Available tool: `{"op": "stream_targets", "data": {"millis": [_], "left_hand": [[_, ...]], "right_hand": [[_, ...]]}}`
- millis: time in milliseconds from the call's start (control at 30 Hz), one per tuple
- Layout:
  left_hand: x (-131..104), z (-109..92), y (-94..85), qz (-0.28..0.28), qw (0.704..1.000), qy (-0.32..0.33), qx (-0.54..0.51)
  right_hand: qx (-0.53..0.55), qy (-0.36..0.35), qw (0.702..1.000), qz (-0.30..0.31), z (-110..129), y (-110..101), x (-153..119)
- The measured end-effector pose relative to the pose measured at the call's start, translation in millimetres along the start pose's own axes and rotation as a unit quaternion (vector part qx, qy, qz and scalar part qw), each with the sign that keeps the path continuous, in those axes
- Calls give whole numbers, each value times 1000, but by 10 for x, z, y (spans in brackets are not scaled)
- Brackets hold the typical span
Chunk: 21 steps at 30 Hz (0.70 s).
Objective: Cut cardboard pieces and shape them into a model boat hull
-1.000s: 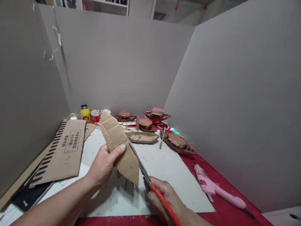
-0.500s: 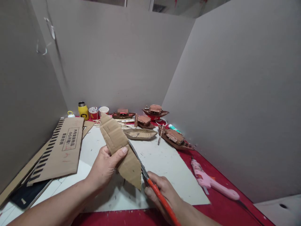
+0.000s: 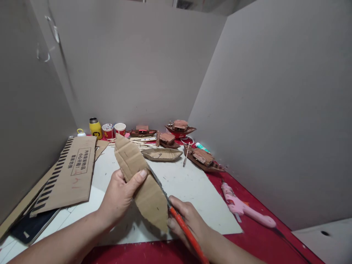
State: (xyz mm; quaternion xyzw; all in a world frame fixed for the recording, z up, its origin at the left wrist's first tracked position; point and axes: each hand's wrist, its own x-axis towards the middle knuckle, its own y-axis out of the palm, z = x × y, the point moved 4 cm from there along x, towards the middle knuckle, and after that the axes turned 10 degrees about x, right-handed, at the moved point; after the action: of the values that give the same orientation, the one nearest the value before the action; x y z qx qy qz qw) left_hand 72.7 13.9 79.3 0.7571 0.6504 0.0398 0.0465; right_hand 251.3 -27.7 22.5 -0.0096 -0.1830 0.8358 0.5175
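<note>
Cardboard piece (image 3: 143, 183), pointed at both ends, pinched in the left hand (image 3: 118, 198) above the white sheet (image 3: 192, 187).
The right hand (image 3: 189, 223) grips red-handled scissors (image 3: 183, 225), blades along the piece's right edge; beyond, near the sheet's far edge, sits a cardboard boat (image 3: 162, 154).

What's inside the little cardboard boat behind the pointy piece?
Inside the boat I see bare cardboard with a small dark mark. The near side hides part of the floor, and nothing shows what's underneath.
</note>
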Motion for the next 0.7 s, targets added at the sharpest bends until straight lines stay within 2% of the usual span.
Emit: {"op": "stream_targets", "data": {"millis": [233,533,700], "left_hand": [[-39,36,39,11,1000,-20,-14],[-68,20,55,7,999,-28,-37],[-27,-74,-27,-25,999,17,-39]], "right_hand": [[2,33,999,35,-6,-16,2],[81,56,995,10,5,53,-17],[66,28,997,3,24,61,5]]}}
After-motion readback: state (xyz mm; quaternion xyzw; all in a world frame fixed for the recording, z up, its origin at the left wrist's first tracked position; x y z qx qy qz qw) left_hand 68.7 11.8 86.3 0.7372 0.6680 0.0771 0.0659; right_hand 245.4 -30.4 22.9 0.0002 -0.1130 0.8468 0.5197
